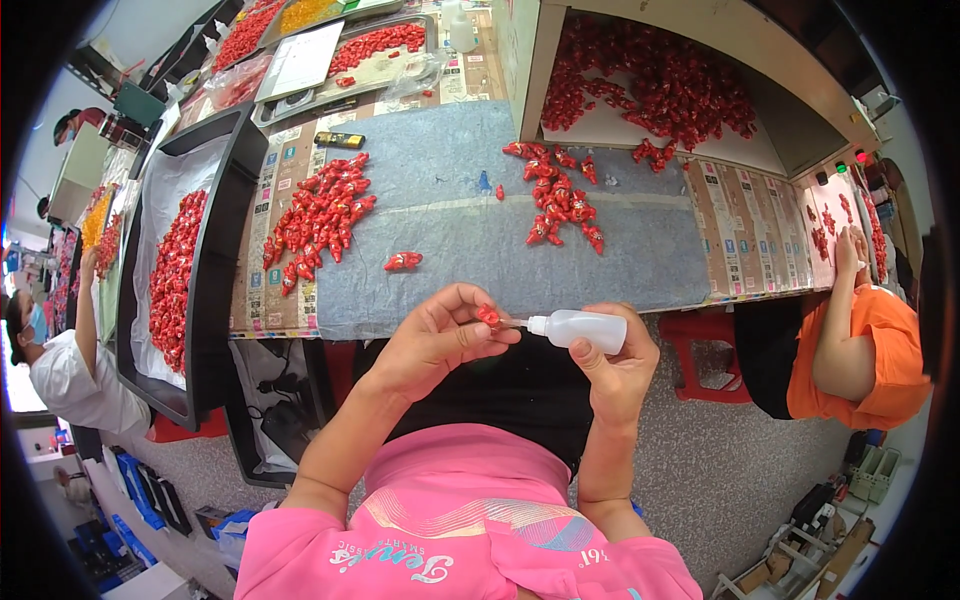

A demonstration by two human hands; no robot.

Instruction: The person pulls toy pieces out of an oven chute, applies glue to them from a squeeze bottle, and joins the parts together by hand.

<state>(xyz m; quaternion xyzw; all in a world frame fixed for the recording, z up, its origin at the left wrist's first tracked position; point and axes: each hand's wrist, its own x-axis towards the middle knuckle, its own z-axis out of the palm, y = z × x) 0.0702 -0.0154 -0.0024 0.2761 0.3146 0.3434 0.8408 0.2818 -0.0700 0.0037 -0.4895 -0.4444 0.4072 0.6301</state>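
Between the fingertips of my left hand (445,335) is a small red plastic figure piece (488,315), partly covered by the fingers. My right hand (620,370) is wrapped round a white squeeze bottle (585,328) lying sideways in the grip. Its thin nozzle (516,322) points left and meets or nearly meets the red piece. Both hands hover just off the table's front edge. On the blue-grey cloth (430,225) ahead lie a single red figure (403,261), a large heap of red figures (320,215) on the left and a smaller group (555,195) on the right.
A black tray (215,270) of red pieces stands at the left. Behind are a metal tray (390,60) of red parts and a black-and-yellow tube (339,140). An open-fronted box (525,70) at the back right holds many red figures. Co-workers sit on both sides, one in orange (860,350).
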